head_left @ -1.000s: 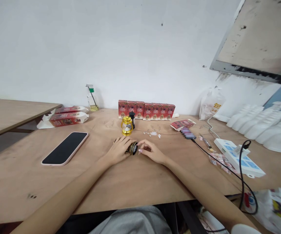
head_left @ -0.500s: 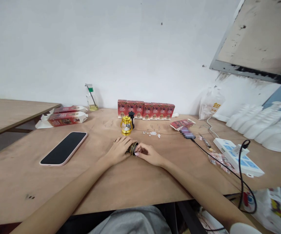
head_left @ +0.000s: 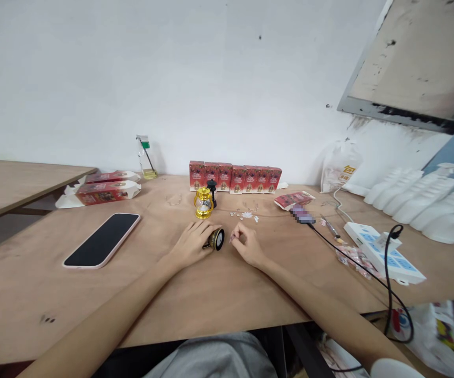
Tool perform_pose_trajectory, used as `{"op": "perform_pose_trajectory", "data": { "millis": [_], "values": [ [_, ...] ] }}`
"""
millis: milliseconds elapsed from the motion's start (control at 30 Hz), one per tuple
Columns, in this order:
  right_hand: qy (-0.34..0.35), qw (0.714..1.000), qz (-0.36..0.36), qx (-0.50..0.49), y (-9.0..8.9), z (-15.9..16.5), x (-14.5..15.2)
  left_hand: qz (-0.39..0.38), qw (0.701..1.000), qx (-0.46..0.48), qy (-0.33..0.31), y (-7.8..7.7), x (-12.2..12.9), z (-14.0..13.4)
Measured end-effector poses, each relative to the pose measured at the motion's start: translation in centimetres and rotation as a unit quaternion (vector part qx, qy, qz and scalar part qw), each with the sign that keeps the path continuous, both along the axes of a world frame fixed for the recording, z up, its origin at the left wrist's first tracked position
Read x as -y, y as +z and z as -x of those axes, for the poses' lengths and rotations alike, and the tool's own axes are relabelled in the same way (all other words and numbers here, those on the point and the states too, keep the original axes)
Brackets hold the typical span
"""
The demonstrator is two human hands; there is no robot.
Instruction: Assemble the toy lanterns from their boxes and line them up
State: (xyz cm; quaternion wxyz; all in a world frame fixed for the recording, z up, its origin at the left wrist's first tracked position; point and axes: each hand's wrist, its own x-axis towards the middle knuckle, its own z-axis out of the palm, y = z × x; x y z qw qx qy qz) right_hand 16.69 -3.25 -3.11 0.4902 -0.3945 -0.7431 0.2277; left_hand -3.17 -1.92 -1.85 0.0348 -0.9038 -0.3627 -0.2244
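Observation:
My left hand (head_left: 192,244) is closed around a small dark, brass-toned lantern (head_left: 216,239) that lies on its side on the table. Its round base faces right and shows a pale centre; the fingers cover most of the rest. A short way to the right, my right hand (head_left: 248,247) is apart from the lantern, thumb and fingers curled in a pinch. Whatever is between those fingertips is too small to make out. Behind the hands stand a gold lantern (head_left: 203,205) and a black lantern (head_left: 213,198). Small white and silvery pieces (head_left: 246,215) lie scattered to their right.
Red boxes (head_left: 238,179) stand in a row by the wall. A phone (head_left: 103,240) and opened red cartons (head_left: 109,192) lie left, near a bottle (head_left: 147,163). Rightward are a screwdriver (head_left: 331,229), a power strip (head_left: 382,252) with a black cable, and white bottles (head_left: 432,199).
My right hand has come away from the lantern's base and shifted right, so the base now shows. The left hand keeps its hold in the same place.

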Motion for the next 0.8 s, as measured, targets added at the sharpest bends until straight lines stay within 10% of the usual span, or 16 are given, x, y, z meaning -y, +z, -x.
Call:
{"op": "perform_pose_trajectory", "data": {
  "millis": [200, 400, 800],
  "values": [
    [0.033, 0.988, 0.108, -0.104, -0.3, 0.7, -0.2, -0.036, 0.998, 0.047, -0.012, -0.2, -0.1, 0.1],
    [0.213, 0.874, 0.37, -0.234, -0.1, 1.2, -0.4, -0.086, 0.995, 0.055, -0.017, -0.4, -0.2, 0.3],
    [0.241, 0.803, 0.428, -0.337, -0.2, 1.2, -0.5, -0.187, 0.981, 0.023, -0.036, -0.4, -0.3, -0.1]
  ]
}}
